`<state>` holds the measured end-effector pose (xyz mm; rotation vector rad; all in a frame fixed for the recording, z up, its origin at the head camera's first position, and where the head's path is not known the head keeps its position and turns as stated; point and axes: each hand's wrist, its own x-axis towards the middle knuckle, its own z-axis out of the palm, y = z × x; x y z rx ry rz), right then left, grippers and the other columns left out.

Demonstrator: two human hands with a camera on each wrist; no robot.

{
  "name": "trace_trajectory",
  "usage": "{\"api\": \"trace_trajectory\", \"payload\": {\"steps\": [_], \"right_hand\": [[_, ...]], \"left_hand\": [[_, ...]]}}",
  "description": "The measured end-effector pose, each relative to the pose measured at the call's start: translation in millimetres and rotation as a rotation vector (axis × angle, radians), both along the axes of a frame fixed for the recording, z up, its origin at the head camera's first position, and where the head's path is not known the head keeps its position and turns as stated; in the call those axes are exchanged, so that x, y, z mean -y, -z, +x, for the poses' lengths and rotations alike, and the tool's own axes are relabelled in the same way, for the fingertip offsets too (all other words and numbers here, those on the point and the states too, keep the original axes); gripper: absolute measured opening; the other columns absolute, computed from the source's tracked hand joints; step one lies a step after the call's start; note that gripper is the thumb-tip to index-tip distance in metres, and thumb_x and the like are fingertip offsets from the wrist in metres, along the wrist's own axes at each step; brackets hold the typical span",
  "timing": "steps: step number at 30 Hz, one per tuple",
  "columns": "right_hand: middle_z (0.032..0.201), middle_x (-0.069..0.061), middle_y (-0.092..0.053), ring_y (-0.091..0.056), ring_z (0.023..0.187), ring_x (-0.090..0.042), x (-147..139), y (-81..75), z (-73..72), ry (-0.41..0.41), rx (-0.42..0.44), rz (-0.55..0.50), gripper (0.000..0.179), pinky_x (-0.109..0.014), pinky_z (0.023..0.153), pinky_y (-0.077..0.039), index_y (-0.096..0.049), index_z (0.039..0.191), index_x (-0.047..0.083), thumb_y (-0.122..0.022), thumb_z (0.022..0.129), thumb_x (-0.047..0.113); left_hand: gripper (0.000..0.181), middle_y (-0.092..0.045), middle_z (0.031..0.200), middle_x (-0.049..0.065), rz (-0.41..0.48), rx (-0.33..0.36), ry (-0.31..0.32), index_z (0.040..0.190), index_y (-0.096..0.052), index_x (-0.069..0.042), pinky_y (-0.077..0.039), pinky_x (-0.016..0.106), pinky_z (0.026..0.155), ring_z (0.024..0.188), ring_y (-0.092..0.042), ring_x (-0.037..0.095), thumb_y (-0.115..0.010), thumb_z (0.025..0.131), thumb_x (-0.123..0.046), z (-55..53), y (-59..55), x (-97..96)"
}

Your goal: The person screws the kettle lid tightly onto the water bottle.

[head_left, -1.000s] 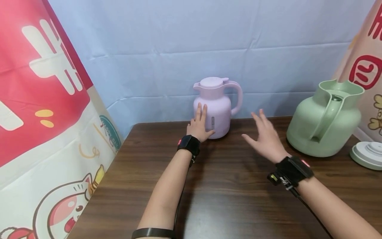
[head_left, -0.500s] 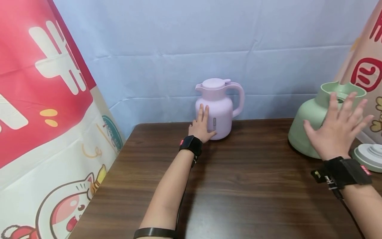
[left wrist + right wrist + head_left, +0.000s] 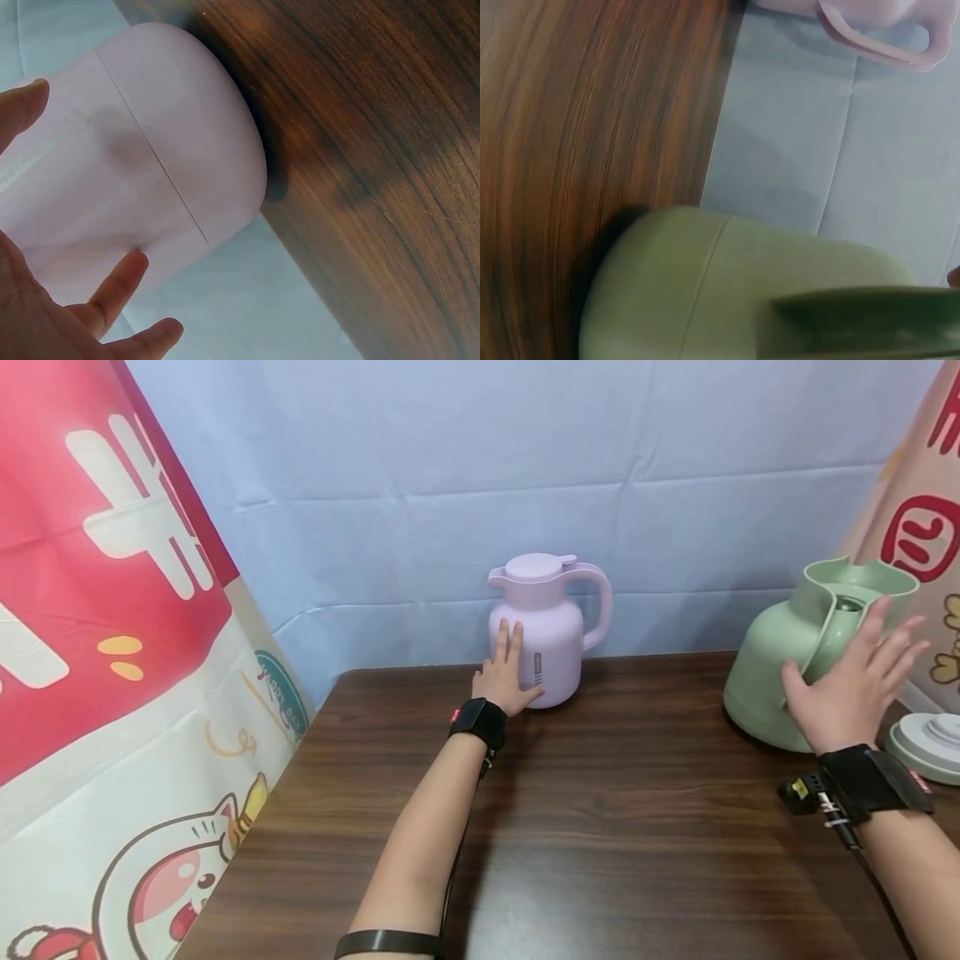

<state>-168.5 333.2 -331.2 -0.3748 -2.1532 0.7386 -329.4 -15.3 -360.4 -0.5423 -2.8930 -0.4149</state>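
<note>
A lilac thermos jug [image 3: 551,639] with its lid on stands upright near the back edge of the table. Against its left front my left hand [image 3: 504,683] rests with straight, spread fingers; in the left wrist view a fingertip [image 3: 135,262] meets the jug's side. At the right stands a larger green thermos jug [image 3: 772,660], its top uncovered and its handle turned toward me. In front of that handle my right hand [image 3: 847,693] is held up with fingers spread. The right wrist view shows the green handle [image 3: 862,319] and body; whether the hand touches them cannot be told.
A round white and green lid [image 3: 930,747] lies on the table right of the green jug. Behind the dark wooden table [image 3: 600,827] hangs a pale blue cloth [image 3: 375,527]. Printed cloths flank it, one at the left [image 3: 112,693].
My right hand has moved right, from between the two jugs to the front of the green jug's handle. The left hand has stayed on the lilac jug, and both jugs stand where they were.
</note>
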Motion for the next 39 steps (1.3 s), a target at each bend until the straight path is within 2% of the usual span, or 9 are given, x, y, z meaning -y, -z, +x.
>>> {"api": "trace_trajectory", "payload": {"steps": [7,11,18,20,24,27,32,36,39], "right_hand": [[0.158,-0.006,0.001,0.012,0.140,-0.023,0,-2.3,-6.8,-0.105,-0.079,-0.183,0.089,-0.041,0.111,0.002,0.000,0.153,0.018,-0.052,0.081,0.007],[0.158,-0.001,-0.003,0.006,0.141,-0.020,1,-3.1,-5.3,-0.113,-0.072,-0.228,0.091,-0.040,0.112,-0.004,0.001,0.153,0.023,-0.052,0.080,0.005],[0.157,-0.001,-0.006,-0.017,0.139,-0.016,2,-3.6,3.0,-0.127,-0.041,-0.266,0.093,-0.034,0.109,-0.018,0.006,0.152,0.026,-0.051,0.081,0.004],[0.158,0.001,-0.005,-0.016,0.139,-0.014,3,-3.6,5.9,-0.131,-0.028,-0.268,0.093,-0.034,0.109,-0.019,0.007,0.151,0.027,-0.051,0.082,0.005],[0.157,0.000,-0.007,-0.030,0.133,-0.027,8,-4.3,10.0,-0.117,-0.001,-0.273,0.093,-0.040,0.102,-0.025,0.009,0.151,0.030,-0.050,0.082,0.006],[0.157,-0.005,-0.010,-0.041,0.115,-0.042,11,-4.3,11.7,-0.109,0.021,-0.273,0.093,-0.048,0.092,-0.027,0.009,0.150,0.031,-0.050,0.082,0.007],[0.155,-0.016,-0.016,-0.044,0.092,-0.050,15,-3.4,15.4,-0.111,0.034,-0.254,0.094,-0.055,0.083,-0.027,0.010,0.150,0.031,-0.050,0.082,0.008],[0.146,-0.029,-0.026,-0.044,0.094,-0.051,19,-4.0,18.8,-0.125,0.035,-0.244,0.095,-0.057,0.081,-0.027,0.010,0.150,0.031,-0.050,0.081,0.007],[0.144,-0.032,-0.028,-0.042,0.103,-0.050,22,-4.7,21.1,-0.136,0.036,-0.239,0.094,-0.056,0.085,-0.026,0.009,0.150,0.030,-0.050,0.081,0.006]], "left_hand": [[0.114,0.024,0.155,-0.006,-0.001,-0.006,-0.005,0.148,0.020,-0.031,-0.040,0.054,0.095,0.115,-0.049,0.037,-0.068,0.081,-0.053,-1.1,1.1,-0.4],[0.113,0.024,0.155,-0.006,-0.003,-0.012,-0.005,0.148,0.020,-0.030,-0.040,0.053,0.095,0.115,-0.049,0.037,-0.068,0.081,-0.054,-1.5,1.1,-0.1],[0.113,0.024,0.155,-0.005,-0.004,-0.005,-0.008,0.148,0.020,-0.031,-0.040,0.053,0.095,0.115,-0.050,0.037,-0.068,0.081,-0.054,-0.6,-1.2,-0.6],[0.113,0.023,0.155,-0.005,-0.002,-0.005,-0.008,0.148,0.020,-0.030,-0.040,0.053,0.095,0.114,-0.050,0.036,-0.068,0.081,-0.054,-1.0,-0.7,-1.2],[0.114,0.024,0.155,-0.005,0.008,-0.005,-0.010,0.148,0.020,-0.031,-0.039,0.054,0.095,0.114,-0.050,0.037,-0.069,0.080,-0.054,-1.8,1.5,-1.8],[0.114,0.024,0.155,-0.006,0.010,-0.005,-0.013,0.148,0.020,-0.031,-0.039,0.055,0.095,0.114,-0.050,0.037,-0.069,0.080,-0.053,-2.1,2.7,-2.0],[0.115,0.024,0.155,-0.005,0.008,-0.001,-0.019,0.149,0.019,-0.030,-0.039,0.054,0.095,0.113,-0.050,0.036,-0.069,0.080,-0.054,-1.6,2.2,-2.6],[0.115,0.023,0.155,-0.005,0.013,0.009,-0.020,0.149,0.019,-0.030,-0.039,0.054,0.096,0.113,-0.050,0.036,-0.070,0.080,-0.053,-0.7,1.0,-3.0],[0.115,0.023,0.155,-0.005,0.016,0.009,-0.018,0.149,0.018,-0.029,-0.039,0.054,0.096,0.114,-0.050,0.036,-0.070,0.080,-0.053,-0.3,0.6,-3.1]]}}
